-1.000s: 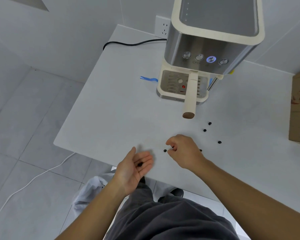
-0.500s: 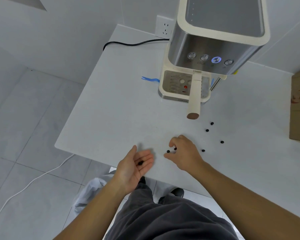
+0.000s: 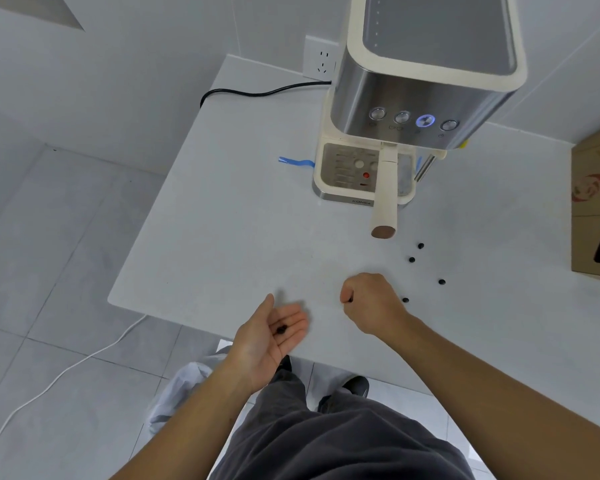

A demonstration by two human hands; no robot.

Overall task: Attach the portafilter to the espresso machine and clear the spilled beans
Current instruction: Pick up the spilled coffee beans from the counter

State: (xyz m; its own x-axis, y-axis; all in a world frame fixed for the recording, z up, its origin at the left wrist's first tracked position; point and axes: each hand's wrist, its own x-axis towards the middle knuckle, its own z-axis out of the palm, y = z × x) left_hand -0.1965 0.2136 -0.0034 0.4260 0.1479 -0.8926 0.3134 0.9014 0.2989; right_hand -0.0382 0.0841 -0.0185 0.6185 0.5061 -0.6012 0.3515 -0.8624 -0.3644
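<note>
The espresso machine (image 3: 413, 98) stands at the back of the white table (image 3: 222, 220), one button lit blue. The portafilter's cream handle (image 3: 385, 195) sticks out toward me from under the machine's head. Several dark coffee beans (image 3: 411, 259) lie scattered on the table to the right of the handle's end. My left hand (image 3: 271, 337) is held palm up at the table's front edge with a bean (image 3: 282, 329) resting in it. My right hand (image 3: 371, 303) is closed just above the table, fingertips pinched on a dark bean; another bean (image 3: 405, 300) lies right beside its wrist.
A cardboard box (image 3: 596, 209) stands at the table's right edge. A black power cable (image 3: 257, 93) runs from the wall socket (image 3: 321, 62) to the machine, and a blue strip (image 3: 295, 162) lies left of its base. On the floor are a white cable (image 3: 66, 368) and a white bag (image 3: 181, 386).
My right hand has closed over the two beans that lay by its fingertips; they are gone from the table. My left hand has stayed palm up with its bean.
</note>
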